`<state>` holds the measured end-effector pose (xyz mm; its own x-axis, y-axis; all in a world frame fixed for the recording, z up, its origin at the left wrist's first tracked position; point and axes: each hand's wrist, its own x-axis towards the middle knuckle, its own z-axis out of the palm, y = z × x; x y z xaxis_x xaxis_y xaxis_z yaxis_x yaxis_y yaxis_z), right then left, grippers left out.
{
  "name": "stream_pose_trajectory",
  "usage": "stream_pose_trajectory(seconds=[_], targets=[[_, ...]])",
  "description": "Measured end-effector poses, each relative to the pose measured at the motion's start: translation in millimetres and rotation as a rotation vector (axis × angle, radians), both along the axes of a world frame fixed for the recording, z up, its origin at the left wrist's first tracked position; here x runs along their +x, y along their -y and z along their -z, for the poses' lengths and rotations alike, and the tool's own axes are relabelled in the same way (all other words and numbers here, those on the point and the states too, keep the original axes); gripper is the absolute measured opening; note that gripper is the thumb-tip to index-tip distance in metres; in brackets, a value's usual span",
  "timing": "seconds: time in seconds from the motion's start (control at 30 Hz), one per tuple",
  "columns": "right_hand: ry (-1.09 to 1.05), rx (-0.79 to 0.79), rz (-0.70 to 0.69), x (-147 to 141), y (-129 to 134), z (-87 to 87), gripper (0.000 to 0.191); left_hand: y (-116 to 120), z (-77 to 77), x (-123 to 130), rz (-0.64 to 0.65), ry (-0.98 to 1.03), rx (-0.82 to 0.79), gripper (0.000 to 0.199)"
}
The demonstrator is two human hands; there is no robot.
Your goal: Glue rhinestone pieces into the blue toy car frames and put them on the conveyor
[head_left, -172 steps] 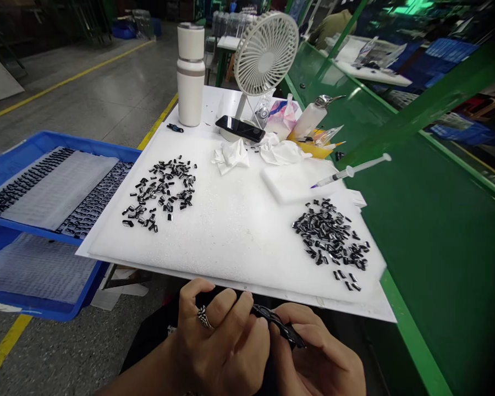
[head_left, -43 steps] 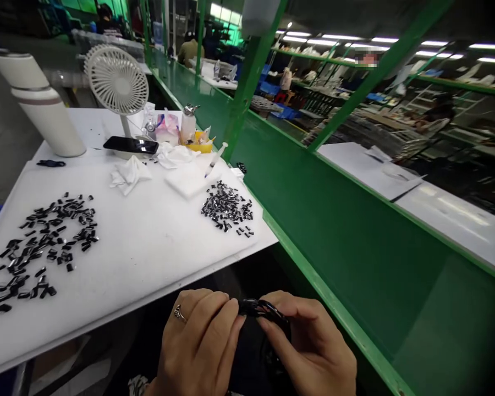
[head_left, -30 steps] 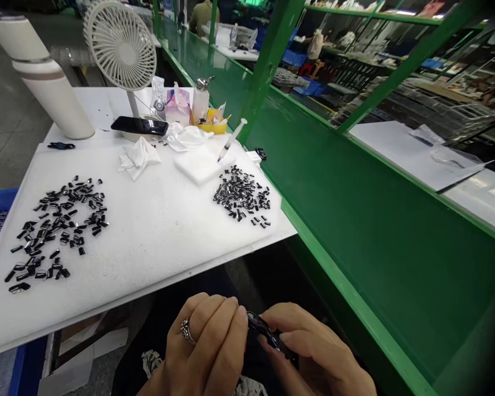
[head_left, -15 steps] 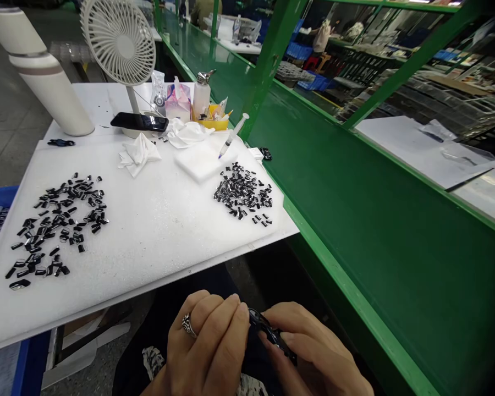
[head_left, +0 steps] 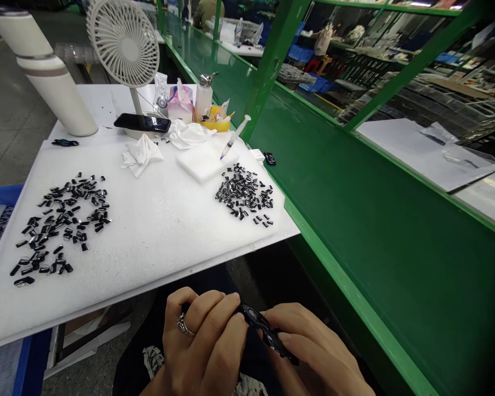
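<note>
A glossy black curved plastic piece (head_left: 260,324) with openings in it is held between my two hands, below the table's front edge. My left hand (head_left: 208,341), with a ring on one finger, is closed around the piece's left end and hides it. Fingers and thumb of my right hand (head_left: 313,349) pinch the other end. Many small black parts (head_left: 66,212) lie scattered on the left of the white foam sheet (head_left: 157,220). A denser pile of smaller black parts (head_left: 241,190) lies on its right.
At the back stand a white fan (head_left: 126,47), a phone (head_left: 142,123), a leaning white flask (head_left: 60,91), a pump bottle (head_left: 203,96) and a yellow tray (head_left: 216,125). A syringe (head_left: 235,136) rests on a foam block (head_left: 204,163). A green conveyor (head_left: 375,192) runs along the right.
My left fingers have shifted slightly left and bent more, so more of the black piece's left part shows. The view has moved a little; the table things have stayed put.
</note>
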<state>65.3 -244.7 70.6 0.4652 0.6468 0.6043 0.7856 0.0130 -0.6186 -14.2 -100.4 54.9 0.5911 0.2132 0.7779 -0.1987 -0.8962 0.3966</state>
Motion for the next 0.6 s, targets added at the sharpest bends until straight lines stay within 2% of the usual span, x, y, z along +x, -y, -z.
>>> stream_pose_trajectory(seconds=[0.23, 0.37, 0.43, 0.5, 0.53, 0.6], targets=[[-0.027, 0.002, -0.002, 3.5, 2.2, 4.8, 0.049, 1.7, 6.0, 0.6, -0.002, -0.028, -0.006, 0.012], [-0.088, 0.021, 0.013, 1.4, 7.0, 13.7, 0.049, -0.2, 12.0, 5.5, 0.044, -0.007, 0.018, 0.010], [-0.215, 0.046, 0.172, 7.2, 16.1, 21.4, 0.039, -1.4, 15.4, 6.1, 0.069, 0.011, 0.020, 0.018], [-0.456, 0.073, 0.471, 24.5, 34.9, 29.1, 0.024, -2.4, 19.5, 4.9, 0.072, 0.029, 0.006, 0.031], [-0.645, 0.089, 0.634, 37.6, 49.4, 32.2, 0.023, -2.9, 22.1, 4.0, 0.107, 0.002, 0.027, 0.034], [-0.757, 0.129, 0.813, 68.5, 89.2, 35.4, 0.026, -4.0, 28.9, 2.8, 0.115, -0.012, 0.009, 0.032]])
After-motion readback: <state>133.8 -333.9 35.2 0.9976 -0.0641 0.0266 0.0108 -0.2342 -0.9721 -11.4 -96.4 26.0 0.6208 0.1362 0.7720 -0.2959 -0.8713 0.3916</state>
